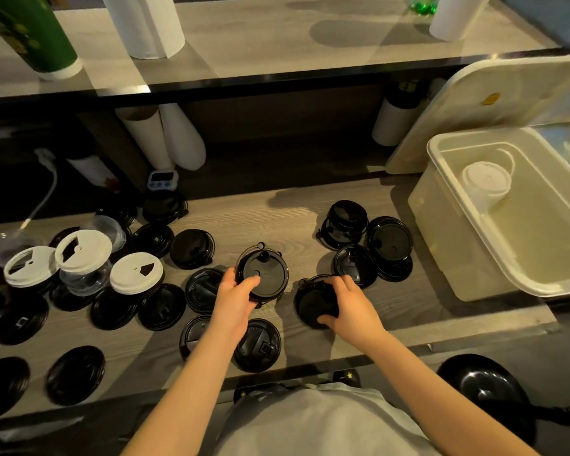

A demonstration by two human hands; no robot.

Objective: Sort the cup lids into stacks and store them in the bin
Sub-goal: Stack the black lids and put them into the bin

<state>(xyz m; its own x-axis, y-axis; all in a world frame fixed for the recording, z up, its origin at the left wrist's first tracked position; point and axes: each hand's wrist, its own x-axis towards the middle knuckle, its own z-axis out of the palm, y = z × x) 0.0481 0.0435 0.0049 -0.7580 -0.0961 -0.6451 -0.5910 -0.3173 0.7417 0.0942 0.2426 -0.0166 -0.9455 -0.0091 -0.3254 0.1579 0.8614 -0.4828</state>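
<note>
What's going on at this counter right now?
A person is sorting cup lids on a counter. The left hand holds up one black lid; the right hand grips a second black lid down at the counter. Loose black lids and white lids lie scattered around. The bin at right holds one white stack.

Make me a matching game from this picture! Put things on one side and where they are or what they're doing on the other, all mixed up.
Things:
1. white lids
2. bin
3. timer
4. left hand

Places or states:
a. holds a black lid
b. far right of the counter
c. left part of the counter
d. at the back, below the shelf

Pairs: 1-c, 2-b, 3-d, 4-a.
</note>
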